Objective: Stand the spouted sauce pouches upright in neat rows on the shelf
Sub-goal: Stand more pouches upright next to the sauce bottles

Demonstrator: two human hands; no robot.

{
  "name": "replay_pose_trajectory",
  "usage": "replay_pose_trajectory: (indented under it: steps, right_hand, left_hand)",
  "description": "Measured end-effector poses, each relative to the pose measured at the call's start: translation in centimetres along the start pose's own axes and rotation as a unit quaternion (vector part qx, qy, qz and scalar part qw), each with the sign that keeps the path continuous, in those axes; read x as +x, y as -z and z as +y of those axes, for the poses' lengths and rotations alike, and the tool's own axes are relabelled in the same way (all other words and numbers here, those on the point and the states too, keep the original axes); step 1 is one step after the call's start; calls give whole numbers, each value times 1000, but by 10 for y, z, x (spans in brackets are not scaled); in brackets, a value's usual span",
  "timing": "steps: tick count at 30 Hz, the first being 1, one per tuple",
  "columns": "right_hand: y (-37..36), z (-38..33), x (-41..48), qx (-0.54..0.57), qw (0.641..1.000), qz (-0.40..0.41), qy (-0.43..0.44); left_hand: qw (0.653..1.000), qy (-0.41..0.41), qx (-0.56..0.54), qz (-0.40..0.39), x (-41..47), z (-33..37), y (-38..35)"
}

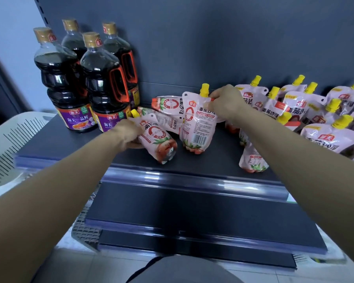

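Pink pouches [196,123], yellow spouts [204,89]; dark bottles [59,78], purple labels.

Soft, even, fairly dim light, brighter at left, puts glare on the bottles [98,78] and the shelf [192,177] front edge, with wide-angle bending at the borders and motion-blurred forearms [49,201].

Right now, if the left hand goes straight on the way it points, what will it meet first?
The left hand already holds a tilted pouch. Straight beyond it lie the flat pouches, so these would probably be met first, though depth is unclear.
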State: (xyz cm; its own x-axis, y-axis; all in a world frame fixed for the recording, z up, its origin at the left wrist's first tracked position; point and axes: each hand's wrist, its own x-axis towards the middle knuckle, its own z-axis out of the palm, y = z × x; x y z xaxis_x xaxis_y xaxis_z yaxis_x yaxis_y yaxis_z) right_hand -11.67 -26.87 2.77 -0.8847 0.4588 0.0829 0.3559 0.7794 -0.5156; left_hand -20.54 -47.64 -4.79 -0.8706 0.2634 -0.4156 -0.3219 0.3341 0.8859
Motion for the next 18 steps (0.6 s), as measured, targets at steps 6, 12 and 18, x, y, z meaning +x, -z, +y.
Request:
replay_pose_trajectory:
  steps: [6, 12, 18]
  right_hand:
    - [12, -8, 3, 151, 987, 22, -39]
    - [22, -14, 12, 325, 936, -16, -133]
    - [24, -7, 21, 486, 858, -50, -159]
  left_hand:
    - [998, -15, 33, 48, 11, -2, 3]
    - [899, -124, 380, 178, 1, 5, -8]
    - [995, -81, -37, -36, -22, 31, -31]
